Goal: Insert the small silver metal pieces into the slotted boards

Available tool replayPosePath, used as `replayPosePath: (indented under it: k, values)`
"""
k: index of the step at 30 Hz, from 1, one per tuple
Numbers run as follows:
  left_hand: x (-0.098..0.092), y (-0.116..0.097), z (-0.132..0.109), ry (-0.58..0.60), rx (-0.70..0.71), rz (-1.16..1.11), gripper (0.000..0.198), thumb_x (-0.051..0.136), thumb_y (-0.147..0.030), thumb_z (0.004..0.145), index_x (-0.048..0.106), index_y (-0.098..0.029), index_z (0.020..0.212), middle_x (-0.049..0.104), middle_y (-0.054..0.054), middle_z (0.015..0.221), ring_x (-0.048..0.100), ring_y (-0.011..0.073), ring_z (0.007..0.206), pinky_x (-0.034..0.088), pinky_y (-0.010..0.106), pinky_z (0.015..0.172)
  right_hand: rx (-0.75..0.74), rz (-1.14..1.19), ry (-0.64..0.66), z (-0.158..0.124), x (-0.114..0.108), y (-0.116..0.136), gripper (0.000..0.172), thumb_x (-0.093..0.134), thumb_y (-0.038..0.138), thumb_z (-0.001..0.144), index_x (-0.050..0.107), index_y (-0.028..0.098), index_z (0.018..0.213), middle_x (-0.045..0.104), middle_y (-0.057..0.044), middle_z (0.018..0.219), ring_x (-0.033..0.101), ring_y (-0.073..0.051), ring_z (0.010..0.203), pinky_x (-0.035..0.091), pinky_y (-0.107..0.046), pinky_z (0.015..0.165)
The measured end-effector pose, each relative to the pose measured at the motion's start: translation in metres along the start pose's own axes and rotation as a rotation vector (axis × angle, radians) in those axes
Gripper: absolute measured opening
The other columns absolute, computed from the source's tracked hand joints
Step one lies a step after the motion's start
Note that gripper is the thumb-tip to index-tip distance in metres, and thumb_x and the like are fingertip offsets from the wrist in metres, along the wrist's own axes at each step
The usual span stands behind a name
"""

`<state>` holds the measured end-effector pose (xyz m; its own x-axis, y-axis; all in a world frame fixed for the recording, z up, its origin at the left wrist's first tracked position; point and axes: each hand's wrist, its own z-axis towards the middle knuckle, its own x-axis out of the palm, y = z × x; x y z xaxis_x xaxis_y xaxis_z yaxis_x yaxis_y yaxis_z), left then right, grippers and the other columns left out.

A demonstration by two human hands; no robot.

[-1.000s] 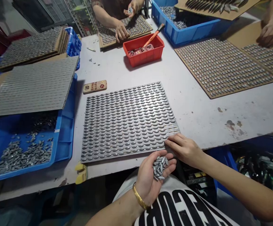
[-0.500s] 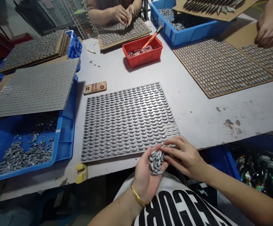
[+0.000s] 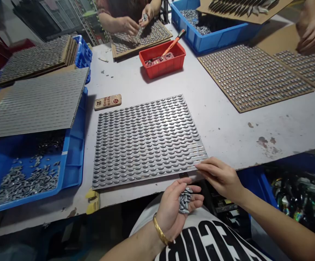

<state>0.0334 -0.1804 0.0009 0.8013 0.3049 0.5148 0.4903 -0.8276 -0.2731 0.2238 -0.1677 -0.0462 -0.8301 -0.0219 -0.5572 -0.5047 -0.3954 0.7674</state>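
My left hand (image 3: 172, 208) is cupped palm up near my lap, with a small heap of silver-grey, spindle-shaped pieces (image 3: 185, 200) in it. My right hand (image 3: 221, 175) reaches to the near right corner of a grey board (image 3: 198, 149). Its thumb and fingertips are pinched together at the board's edge; whatever is between them is too small or hidden to make out. Rows of the same silver pieces (image 3: 142, 139) cover most of the board. Bare strips show near its right corner.
A blue bin (image 3: 71, 156) with loose pieces stands left, partly under another filled board (image 3: 34, 101). A phone-shaped case (image 3: 107, 102) and a red tray (image 3: 164, 65) lie beyond. Co-workers' hands (image 3: 130, 26) work across the table. A yellow clip (image 3: 92, 201) sits on the near edge.
My right hand has left the heap and moved slightly right and up to the board's corner. My left hand has dropped lower, its fingers more spread. A co-worker's hands have parted.
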Motion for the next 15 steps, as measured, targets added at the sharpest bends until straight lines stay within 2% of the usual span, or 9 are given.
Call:
replayPosePath:
  k: [3, 6, 11, 15]
  values:
    - [0.0, 0.002, 0.001, 0.021, 0.022, 0.013, 0.019, 0.055, -0.025, 0.086, 0.049, -0.013, 0.1, 0.068, 0.012, 0.085, 0.067, 0.0183, 0.068, 0.052, 0.027, 0.062, -0.122, -0.11, 0.038, 0.005, 0.005, -0.009, 0.034, 0.048, 0.008, 0.09, 0.059, 0.023, 0.119, 0.065, -0.009, 0.102, 0.061, -0.02, 0.092, 0.054, -0.034, 0.077]
    - [-0.004, 0.004, 0.002, 0.056, 0.027, 0.031, 0.018, 0.059, -0.026, 0.085, 0.051, -0.013, 0.096, 0.067, 0.01, 0.082, 0.065, 0.0155, 0.065, 0.05, 0.025, 0.06, -0.189, -0.189, 0.072, 0.006, 0.011, -0.013, 0.032, 0.047, 0.008, 0.09, 0.06, 0.022, 0.116, 0.066, -0.009, 0.101, 0.06, -0.02, 0.09, 0.053, -0.034, 0.077]
    - [-0.009, 0.004, 0.004, 0.036, 0.066, 0.049, 0.022, 0.069, -0.021, 0.077, 0.061, -0.01, 0.094, 0.06, 0.003, 0.071, 0.054, 0.0074, 0.055, 0.043, 0.019, 0.052, -0.224, -0.3, 0.104, 0.007, 0.014, -0.015, 0.029, 0.046, 0.006, 0.089, 0.063, 0.02, 0.108, 0.066, -0.009, 0.096, 0.058, -0.019, 0.084, 0.051, -0.032, 0.071]
    - [-0.006, 0.0, 0.003, 0.011, 0.069, 0.002, 0.027, 0.07, -0.019, 0.074, 0.064, -0.008, 0.098, 0.062, 0.006, 0.074, 0.056, 0.0089, 0.06, 0.043, 0.019, 0.054, -0.223, -0.344, 0.129, 0.007, 0.013, -0.015, 0.028, 0.045, 0.008, 0.089, 0.063, 0.019, 0.107, 0.064, -0.01, 0.096, 0.057, -0.019, 0.085, 0.051, -0.032, 0.073]
